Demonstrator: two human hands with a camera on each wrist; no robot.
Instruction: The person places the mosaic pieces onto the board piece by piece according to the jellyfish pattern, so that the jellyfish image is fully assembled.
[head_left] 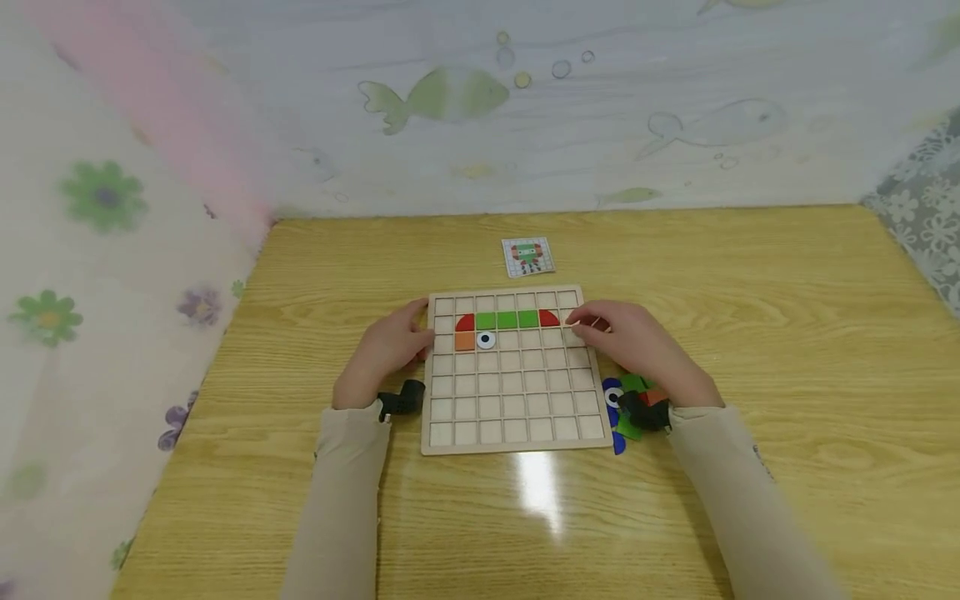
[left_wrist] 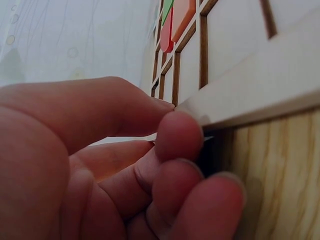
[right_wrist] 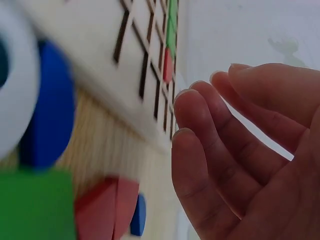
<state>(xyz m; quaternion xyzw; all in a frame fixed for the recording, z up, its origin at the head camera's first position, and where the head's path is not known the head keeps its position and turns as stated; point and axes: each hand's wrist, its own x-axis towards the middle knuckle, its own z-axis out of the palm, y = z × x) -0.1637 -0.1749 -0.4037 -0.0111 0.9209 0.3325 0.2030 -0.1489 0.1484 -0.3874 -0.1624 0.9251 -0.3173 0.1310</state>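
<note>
behind everything stands a pale wall (head_left: 570,158) with painted fish, and below it spreads my wood-grain table (head_left: 465,533). next biggest is the gridded board (head_left: 491,408), lying flat between my two hands. it looks pretty much square, so no real long axis; its grid lines run side to side and away from me.

my left hand (head_left: 386,346) holds the left rim, thumb at the edge and the other fingers curled against the side. my right hand (head_left: 633,337) is at the far right part of the board, fingers bent, thumb and index tips close together. honestly can't tell if there's a piece pinched in there, neither view settles it.

under my right wrist, just beside the board's right edge, sits a bunch of loose pieces (head_left: 628,429). past the far edge there's a small card (head_left: 528,257) with a picture on a grid.

the bit of geometry that counts imo: the row of three green tiles (head_left: 507,320) lies left of my right fingertips, long axis sideways, its right end aimed at them, so that hand's nearer. a red tile (head_left: 549,318) caps that end, rounded corner facing up and right. under the row's left end: an orange tile (head_left: 465,341), then the eye disc (head_left: 486,339).
</note>
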